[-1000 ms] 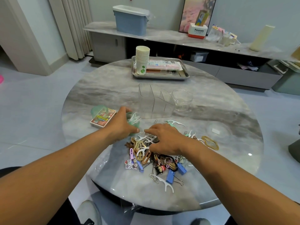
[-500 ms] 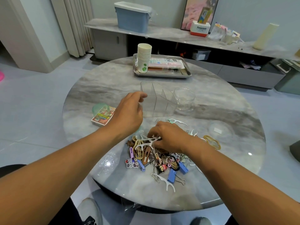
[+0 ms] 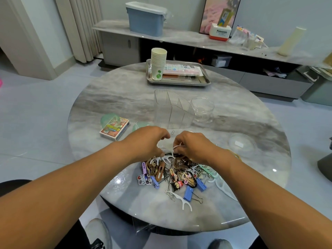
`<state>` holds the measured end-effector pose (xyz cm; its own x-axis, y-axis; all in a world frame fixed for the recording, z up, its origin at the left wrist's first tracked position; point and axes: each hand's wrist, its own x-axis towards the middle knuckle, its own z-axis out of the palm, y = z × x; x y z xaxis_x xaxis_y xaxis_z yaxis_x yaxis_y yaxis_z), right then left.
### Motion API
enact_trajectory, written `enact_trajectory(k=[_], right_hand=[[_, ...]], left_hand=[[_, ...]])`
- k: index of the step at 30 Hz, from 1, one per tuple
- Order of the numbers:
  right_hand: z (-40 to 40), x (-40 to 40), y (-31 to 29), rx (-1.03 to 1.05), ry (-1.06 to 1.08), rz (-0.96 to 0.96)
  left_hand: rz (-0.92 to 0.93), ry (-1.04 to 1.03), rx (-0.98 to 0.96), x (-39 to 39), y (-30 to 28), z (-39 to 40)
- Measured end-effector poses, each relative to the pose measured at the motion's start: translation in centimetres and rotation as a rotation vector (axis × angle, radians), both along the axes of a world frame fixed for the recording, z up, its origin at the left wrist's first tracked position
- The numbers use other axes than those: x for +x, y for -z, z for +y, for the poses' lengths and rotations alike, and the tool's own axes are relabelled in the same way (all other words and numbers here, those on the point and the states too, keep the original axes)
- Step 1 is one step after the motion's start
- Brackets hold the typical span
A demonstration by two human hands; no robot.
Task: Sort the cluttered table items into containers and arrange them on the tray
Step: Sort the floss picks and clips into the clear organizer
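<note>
We're barely getting started: right hand (image 3: 193, 147) is pinching a white floss pick (image 3: 175, 147), left hand (image 3: 149, 141) hovering loosely curled, empty. Pile (image 3: 172, 173) at 6 o'clock, clear organizer (image 3: 172, 108) at 12 sitting empty.

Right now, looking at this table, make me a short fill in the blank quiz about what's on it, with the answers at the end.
1. The stack of paper cups stands on the metal ____.
2. The right hand pinches a white floss pick above the ____ of clips and pins.
3. The clear divided organizer stands just left of the round glass ____.
4. The two binder clips near the table's front edge are ____ in colour.

Answers: tray; pile; jar; blue
</note>
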<state>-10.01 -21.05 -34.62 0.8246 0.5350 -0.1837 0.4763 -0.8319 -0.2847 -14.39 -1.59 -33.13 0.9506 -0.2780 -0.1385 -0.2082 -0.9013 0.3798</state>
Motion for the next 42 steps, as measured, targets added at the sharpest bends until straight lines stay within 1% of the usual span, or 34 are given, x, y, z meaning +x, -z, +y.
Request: enact_trajectory(k=[3, 5, 8, 11, 14, 17, 21, 27, 32, 35, 38, 40, 42], right_hand=[[-0.5, 0.2, -0.4, -0.040, -0.005, 0.019], [-0.7, 0.2, -0.6, -0.043, 0.006, 0.046], [-0.9, 0.1, -0.9, 0.039, 0.062, 0.120], [-1.0, 0.1, -1.3, 0.132, 0.115, 0.175], [-1.2, 0.3, -1.5, 0.166, 0.148, 0.191], [-1.8, 0.4, -1.7, 0.236, 0.225, 0.208], [-2.6, 0.8, -2.0, 0.300, 0.295, 0.232], [-3.3, 0.9, -1.8, 0.430, 0.381, 0.349], [-3.2, 0.8, -1.8, 0.408, 0.399, 0.358], [-3.3, 0.6, -2.0, 0.496, 0.465, 0.433], [-3.6, 0.6, -2.5, 0.577, 0.501, 0.480], [-3.8, 0.6, -3.0, 0.601, 0.509, 0.498], [-4.0, 0.6, -3.4, 0.621, 0.508, 0.524]], left_hand=[[-0.022, 0.024, 0.088, 0.2, -0.2, 0.0], [-0.009, 0.043, 0.103, 0.2, -0.1, -0.1], [0.062, 0.078, 0.091, 0.1, 0.6, -0.6], [0.088, 0.089, 0.151, 0.2, 1.6, -1.0], [0.121, 0.051, 0.115, 0.6, 2.2, -1.0], [0.158, 0.041, 0.081, 1.0, 2.1, -1.1], [0.192, 0.046, 0.082, 1.2, 1.8, -0.9], [0.190, 0.027, 0.070, 1.3, 1.7, -1.1], [0.139, 0.037, 0.106, 1.2, 1.7, -1.5], [0.118, 0.036, 0.110, 1.1, 1.9, -1.7], [0.134, -0.012, 0.020, 1.3, 1.8, -1.6], [0.149, -0.075, -0.112, 1.6, 1.6, -1.6], [0.167, -0.168, -0.287, 1.8, 1.4, -1.6]])
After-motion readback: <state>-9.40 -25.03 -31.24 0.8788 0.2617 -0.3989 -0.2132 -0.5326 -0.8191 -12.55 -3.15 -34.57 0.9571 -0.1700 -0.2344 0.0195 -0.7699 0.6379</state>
